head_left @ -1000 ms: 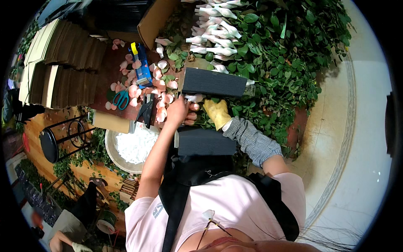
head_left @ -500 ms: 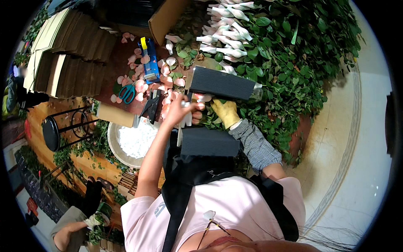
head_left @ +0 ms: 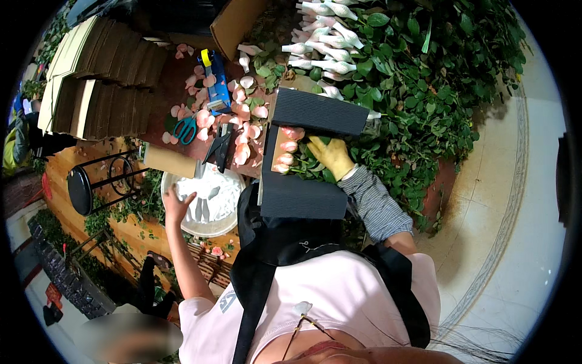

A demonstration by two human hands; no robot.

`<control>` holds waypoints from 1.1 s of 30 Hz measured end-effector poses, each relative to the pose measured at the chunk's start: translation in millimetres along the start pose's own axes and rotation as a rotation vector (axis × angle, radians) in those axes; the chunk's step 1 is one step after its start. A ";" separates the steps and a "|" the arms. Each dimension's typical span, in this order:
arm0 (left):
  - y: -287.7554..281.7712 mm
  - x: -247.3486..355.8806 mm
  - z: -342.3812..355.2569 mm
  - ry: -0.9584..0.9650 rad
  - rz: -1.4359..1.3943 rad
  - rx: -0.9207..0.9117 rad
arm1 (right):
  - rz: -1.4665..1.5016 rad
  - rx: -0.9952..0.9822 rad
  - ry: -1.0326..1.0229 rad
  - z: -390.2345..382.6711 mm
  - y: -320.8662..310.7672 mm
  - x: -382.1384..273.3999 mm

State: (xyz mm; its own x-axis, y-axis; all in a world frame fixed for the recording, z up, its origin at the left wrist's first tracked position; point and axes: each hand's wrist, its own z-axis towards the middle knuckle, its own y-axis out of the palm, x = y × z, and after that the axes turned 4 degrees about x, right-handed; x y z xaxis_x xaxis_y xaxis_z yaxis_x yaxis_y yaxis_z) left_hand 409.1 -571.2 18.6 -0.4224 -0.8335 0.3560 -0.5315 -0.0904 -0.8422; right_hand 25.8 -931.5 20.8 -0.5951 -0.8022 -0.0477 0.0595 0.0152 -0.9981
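- We are seeing the right hand (head_left: 330, 156), in a yellow glove, closing round a bundle of pink rosebuds on green stems (head_left: 290, 148) and holding it inside the dark corrugated cardboard wrap (head_left: 306, 155) lying half-open before the chest.
- The bare left hand (head_left: 176, 203) is hovering spread and empty over the white round basin (head_left: 209, 203), touching nothing that we can make out.
- We are judging the wrapping step to be under way; the flaps call for folding over the buds with both hands.
- Around it, loose pink petals (head_left: 242, 115) are littering the brown table (head_left: 176, 91), beside teal-handled scissors (head_left: 187, 128) and a blue tape dispenser (head_left: 216, 85).
- Flat brown cardboard sheets (head_left: 97, 79) are standing stacked at far left; white-sleeved buds (head_left: 321, 36) are lying on green foliage (head_left: 436, 73).
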 end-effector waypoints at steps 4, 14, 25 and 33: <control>10.4 38.0 1.6 0.112 -0.254 -0.025 | 0.299 0.078 -0.084 1.6 -43.3 -4.8; 101.2 246.4 9.0 0.644 -0.368 -0.406 | 0.123 -0.560 -0.060 25.5 -42.2 -53.2; 100.3 254.5 12.5 0.645 -0.281 -0.465 | -0.004 -0.530 -0.338 11.0 -54.8 -52.6; 90.7 276.9 -1.8 0.703 -0.210 -0.293 | 0.053 -0.536 -0.298 8.4 -38.6 -46.7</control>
State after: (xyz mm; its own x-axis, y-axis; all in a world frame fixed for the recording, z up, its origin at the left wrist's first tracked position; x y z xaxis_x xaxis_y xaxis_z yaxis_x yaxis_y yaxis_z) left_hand 242.5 -809.2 41.5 -0.6052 -0.2657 0.7504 -0.7818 0.0209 -0.6231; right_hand 58.0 -899.7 61.8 -0.3479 -0.9235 -0.1619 -0.3748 0.2953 -0.8788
